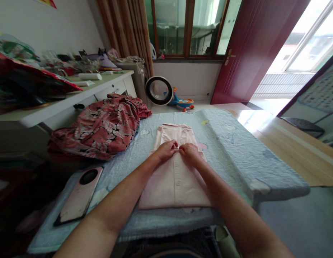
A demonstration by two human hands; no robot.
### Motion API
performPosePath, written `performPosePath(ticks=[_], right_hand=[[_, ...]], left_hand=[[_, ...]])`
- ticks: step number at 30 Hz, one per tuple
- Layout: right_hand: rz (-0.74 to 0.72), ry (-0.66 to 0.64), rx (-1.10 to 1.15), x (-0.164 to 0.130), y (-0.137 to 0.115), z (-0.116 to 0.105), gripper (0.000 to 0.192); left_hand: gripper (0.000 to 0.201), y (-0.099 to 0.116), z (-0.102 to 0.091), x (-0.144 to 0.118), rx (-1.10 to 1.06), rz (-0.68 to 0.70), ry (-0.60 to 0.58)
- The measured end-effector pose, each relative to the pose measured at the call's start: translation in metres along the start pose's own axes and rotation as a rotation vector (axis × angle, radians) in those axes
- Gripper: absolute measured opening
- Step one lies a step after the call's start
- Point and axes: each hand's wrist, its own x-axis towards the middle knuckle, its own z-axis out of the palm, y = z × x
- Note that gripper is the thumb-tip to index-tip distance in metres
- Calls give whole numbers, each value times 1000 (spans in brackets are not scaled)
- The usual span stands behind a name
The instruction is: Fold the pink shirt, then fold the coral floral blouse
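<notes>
Left hand and right hand meet, fingers pinched on the pink shirt, its long axis running straight away from them on the table.

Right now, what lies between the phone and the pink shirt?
Head view: only bare light-blue quilted cover lies between the phone and the pink shirt.

Pale pink shirt; light blue quilt; red floral cloth.
</notes>
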Motion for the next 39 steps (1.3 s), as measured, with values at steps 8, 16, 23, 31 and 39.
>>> performPosePath(ticks=[8, 16, 23, 31, 39], right_hand=[[-81, 197, 143, -11, 7, 18, 22], [-81, 216, 81, -14, 5, 15, 23], [-28, 228, 61, -16, 17, 6, 19], [78, 205, 53, -14, 38, 2, 19], [133, 149, -44, -15, 39, 2, 17]], left_hand=[[3, -5, 4, -7, 91, 27, 89], [9, -8, -1, -19, 65, 118, 118], [19, -26, -33, -23, 143, 35, 8], [16, -41, -39, -32, 164, -48, 6], [16, -38, -27, -43, 362, -182, 151]])
